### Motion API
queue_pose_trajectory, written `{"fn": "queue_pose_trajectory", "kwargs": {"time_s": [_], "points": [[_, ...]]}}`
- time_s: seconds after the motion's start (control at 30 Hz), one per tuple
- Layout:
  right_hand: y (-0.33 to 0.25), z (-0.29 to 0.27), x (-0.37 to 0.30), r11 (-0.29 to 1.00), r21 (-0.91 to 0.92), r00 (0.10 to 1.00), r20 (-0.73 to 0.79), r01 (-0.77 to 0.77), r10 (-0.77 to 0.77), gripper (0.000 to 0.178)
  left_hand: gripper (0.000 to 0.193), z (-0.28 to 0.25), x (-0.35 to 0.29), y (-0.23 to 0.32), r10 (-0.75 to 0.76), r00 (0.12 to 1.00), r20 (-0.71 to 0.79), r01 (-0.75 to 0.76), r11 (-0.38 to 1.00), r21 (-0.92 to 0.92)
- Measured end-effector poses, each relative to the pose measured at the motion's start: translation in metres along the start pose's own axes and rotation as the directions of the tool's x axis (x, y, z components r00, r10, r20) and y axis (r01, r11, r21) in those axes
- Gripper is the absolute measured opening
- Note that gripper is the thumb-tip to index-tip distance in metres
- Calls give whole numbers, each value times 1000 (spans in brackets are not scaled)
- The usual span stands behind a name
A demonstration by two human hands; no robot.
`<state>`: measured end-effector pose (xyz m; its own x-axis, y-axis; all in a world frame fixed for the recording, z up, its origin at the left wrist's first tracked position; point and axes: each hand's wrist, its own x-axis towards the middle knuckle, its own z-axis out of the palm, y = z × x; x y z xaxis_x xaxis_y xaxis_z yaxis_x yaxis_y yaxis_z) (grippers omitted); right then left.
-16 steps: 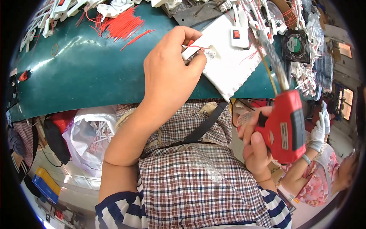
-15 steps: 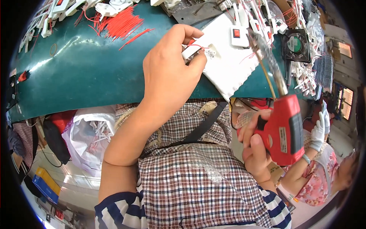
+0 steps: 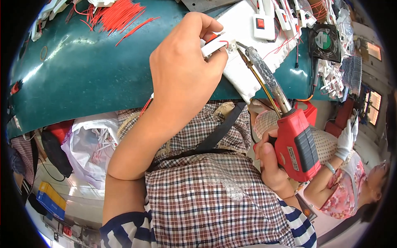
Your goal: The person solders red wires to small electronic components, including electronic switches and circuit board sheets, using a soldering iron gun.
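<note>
At near right, the right hand [image 3: 273, 165] grips a soldering gun [image 3: 295, 146] reaching far toward the left hand [image 3: 185, 58], which pinches a white switch [image 3: 212, 47] over a pad [image 3: 238, 79], so close that a slip, if the gun is hot, could burn that hand.

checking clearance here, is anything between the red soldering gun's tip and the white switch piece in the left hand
Nothing visible blocks it. The red soldering gun, in the right hand, has its tip close to the right end of the white switch piece, which the left hand holds; whether they touch I can't tell.
</note>
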<state>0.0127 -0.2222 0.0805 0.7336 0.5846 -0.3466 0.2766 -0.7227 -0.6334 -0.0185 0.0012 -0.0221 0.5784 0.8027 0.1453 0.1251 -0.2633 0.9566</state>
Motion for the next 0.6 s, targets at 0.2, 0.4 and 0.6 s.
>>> {"fn": "queue_pose_trajectory", "kwargs": {"time_s": [0.2, 0.4, 0.6], "points": [[13, 8, -2, 991, 99, 994, 45, 93, -97, 21, 25, -1, -3, 2, 87, 996, -29, -83, 989, 122], [2, 11, 2, 994, 57, 996, 19, 89, -90, 17, 26, -1, -1, 10, 26, 999, -35, -24, 997, 69], [7, 14, 2, 996, 24, 996, 32, 88, -88, 17, 22, -1, 0, 6, 247, 960, -132, -235, 967, 99]]}}
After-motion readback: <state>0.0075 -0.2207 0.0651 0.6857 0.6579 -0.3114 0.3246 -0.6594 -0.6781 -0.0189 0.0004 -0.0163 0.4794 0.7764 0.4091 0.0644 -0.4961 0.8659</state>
